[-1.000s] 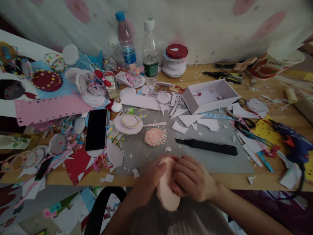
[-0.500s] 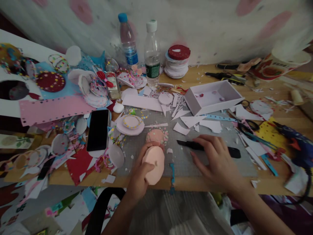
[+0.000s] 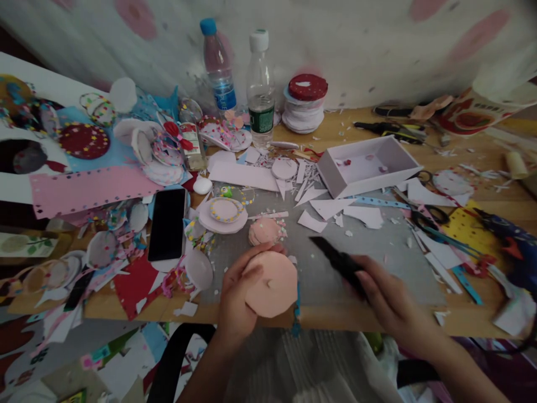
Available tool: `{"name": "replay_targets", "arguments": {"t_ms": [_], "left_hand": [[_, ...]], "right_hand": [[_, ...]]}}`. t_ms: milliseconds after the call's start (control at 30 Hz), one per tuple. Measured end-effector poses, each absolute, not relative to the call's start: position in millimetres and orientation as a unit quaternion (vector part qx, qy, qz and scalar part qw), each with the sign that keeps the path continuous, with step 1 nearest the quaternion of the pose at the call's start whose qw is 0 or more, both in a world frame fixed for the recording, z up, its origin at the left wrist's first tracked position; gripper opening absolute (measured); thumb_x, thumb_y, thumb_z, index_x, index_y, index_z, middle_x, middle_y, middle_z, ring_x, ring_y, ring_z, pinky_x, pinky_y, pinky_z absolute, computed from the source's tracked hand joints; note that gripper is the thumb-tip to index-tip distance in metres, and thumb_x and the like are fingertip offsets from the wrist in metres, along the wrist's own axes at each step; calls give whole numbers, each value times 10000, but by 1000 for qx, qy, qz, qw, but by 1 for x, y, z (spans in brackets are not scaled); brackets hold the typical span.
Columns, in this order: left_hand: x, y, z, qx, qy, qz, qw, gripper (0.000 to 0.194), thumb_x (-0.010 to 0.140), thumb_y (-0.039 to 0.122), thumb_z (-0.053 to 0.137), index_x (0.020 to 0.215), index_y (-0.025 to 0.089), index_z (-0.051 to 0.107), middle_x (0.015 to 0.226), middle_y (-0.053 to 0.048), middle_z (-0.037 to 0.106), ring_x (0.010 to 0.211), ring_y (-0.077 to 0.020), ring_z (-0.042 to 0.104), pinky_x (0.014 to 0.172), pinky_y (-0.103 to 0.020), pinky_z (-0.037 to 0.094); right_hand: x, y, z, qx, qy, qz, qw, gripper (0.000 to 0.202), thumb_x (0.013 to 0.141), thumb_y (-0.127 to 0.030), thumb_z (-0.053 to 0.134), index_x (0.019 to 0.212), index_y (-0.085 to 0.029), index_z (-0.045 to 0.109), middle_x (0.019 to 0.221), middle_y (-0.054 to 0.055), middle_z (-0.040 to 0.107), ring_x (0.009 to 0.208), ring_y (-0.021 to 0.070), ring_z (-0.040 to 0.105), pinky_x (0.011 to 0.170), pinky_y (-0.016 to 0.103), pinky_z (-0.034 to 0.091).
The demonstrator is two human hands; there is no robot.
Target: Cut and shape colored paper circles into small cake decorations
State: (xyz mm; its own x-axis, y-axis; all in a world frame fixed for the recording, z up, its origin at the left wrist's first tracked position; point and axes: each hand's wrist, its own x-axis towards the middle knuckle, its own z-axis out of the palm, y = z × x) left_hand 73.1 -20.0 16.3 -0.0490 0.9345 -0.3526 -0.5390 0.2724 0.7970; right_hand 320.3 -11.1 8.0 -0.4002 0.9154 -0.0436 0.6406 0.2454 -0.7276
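Observation:
My left hand (image 3: 238, 288) grips a peach-coloured disc (image 3: 272, 284), roughly round with angular edges and a small mark at its middle. The disc faces up over the front edge of the grey cutting mat (image 3: 361, 246). Just beyond it, a smaller peach piece ringed with little pale beads (image 3: 265, 230) lies on the mat. My right hand (image 3: 384, 296) is closed round the handle of a black utility knife (image 3: 342, 264). Its blade points up and left, raised a little off the mat and apart from the disc.
Paper scraps (image 3: 312, 220) litter the mat. A white box (image 3: 369, 167) stands behind them, with two bottles (image 3: 260, 95) farther back. Scissors (image 3: 425, 215) and a glue gun (image 3: 509, 240) lie at right. A phone (image 3: 168, 224) and decorated discs (image 3: 84, 139) crowd the left.
My right hand has taken up the utility knife from the mat. The peach disc in my left hand has turned to face the camera more fully and shifted slightly right.

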Motion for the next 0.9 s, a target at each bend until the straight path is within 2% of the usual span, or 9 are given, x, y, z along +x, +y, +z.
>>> {"name": "replay_targets", "arguments": {"t_ms": [100, 233, 433, 533, 633, 700, 800, 900], "left_hand": [[78, -18, 22, 173, 438, 589, 657, 277, 771, 274, 616, 990, 142, 722, 1027, -125, 754, 1014, -286, 687, 892, -387, 524], [84, -20, 24, 128, 427, 611, 654, 288, 816, 375, 582, 929, 149, 720, 974, -115, 764, 997, -306, 696, 933, -462, 505], [81, -20, 20, 134, 488, 628, 591, 302, 834, 422, 563, 887, 159, 701, 942, -102, 763, 976, -280, 702, 853, -389, 543], [77, -21, 15, 155, 511, 634, 560, 306, 852, 423, 537, 894, 164, 695, 934, -94, 760, 960, -271, 704, 815, -364, 553], [75, -26, 10, 288, 551, 615, 484, 261, 884, 370, 523, 971, 186, 686, 999, -76, 745, 987, -238, 689, 847, -330, 541], [75, -30, 4, 431, 568, 573, 404, 221, 872, 275, 567, 1065, 215, 655, 1085, -63, 715, 1042, -215, 659, 918, -320, 512], [75, -34, -3, 579, 540, 498, 355, 421, 861, 139, 559, 1263, 248, 500, 1235, -87, 621, 1135, -206, 607, 975, -343, 491], [72, -36, -4, 672, 523, 402, 337, 454, 866, 106, 524, 1286, 231, 408, 1286, -128, 562, 1201, -226, 560, 990, -387, 481]], "right_hand": [[302, -25, 20, -470, -753, 434, 156, 214, 1034, -288, 271, 1161, -240, 436, 737, -20, 631, 633, 133, 642, 562, 224, 475], [288, -31, 22, -468, -772, 409, 132, 224, 1027, -280, 252, 1104, -218, 454, 699, -7, 644, 585, 160, 652, 502, 252, 445], [291, -36, 17, -464, -792, 379, 120, 270, 1016, -254, 257, 1169, -208, 473, 839, 48, 709, 695, 193, 699, 571, 286, 501], [294, -38, 15, -464, -794, 378, 110, 272, 1018, -256, 269, 1199, -227, 470, 890, 42, 712, 746, 189, 703, 604, 285, 513], [297, -34, 12, -491, -778, 366, 142, 258, 1024, -274, 285, 1210, -247, 462, 932, 34, 696, 803, 170, 692, 645, 267, 523], [300, -27, 6, -530, -769, 309, 179, 249, 1018, -304, 319, 1202, -233, 471, 998, 63, 671, 878, 189, 673, 710, 291, 529], [309, -15, -7, -594, -757, 186, 202, 297, 992, -383, 382, 1188, -193, 501, 1037, 115, 630, 939, 261, 623, 788, 389, 515], [318, -5, -19, -625, -754, 101, 172, 342, 967, -416, 417, 1176, -176, 543, 1023, 131, 611, 940, 313, 576, 810, 469, 494]]}}
